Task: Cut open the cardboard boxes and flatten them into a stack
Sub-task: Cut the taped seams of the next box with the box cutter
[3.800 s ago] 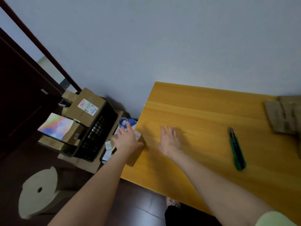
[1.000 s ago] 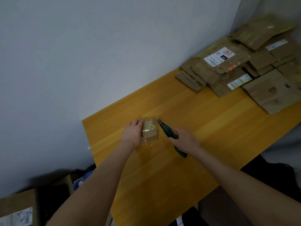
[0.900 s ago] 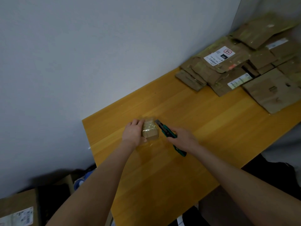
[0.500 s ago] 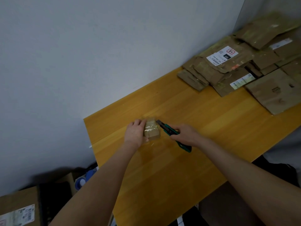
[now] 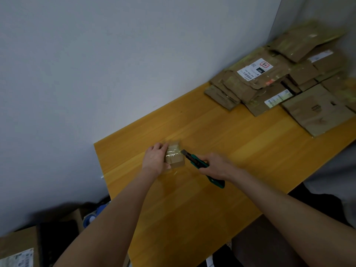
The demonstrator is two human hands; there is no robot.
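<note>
A small taped cardboard box (image 5: 175,156) sits on the yellow wooden table (image 5: 221,185) near its left end. My left hand (image 5: 155,158) grips the box from its left side. My right hand (image 5: 215,166) grips a green utility knife (image 5: 196,161), and the knife's tip touches the box's right top edge. A spread pile of flattened cardboard boxes (image 5: 285,78) lies at the table's far right corner against the wall.
The grey wall runs along the table's far edge. On the floor at the lower left stands a labelled cardboard box (image 5: 17,249) beside a dark crate (image 5: 57,241), with a blue tape roll (image 5: 94,216) near the table's left edge.
My left hand carried the small box from the crate side onto the table. My right hand picked up the knife and moved its tip to the box's edge.
</note>
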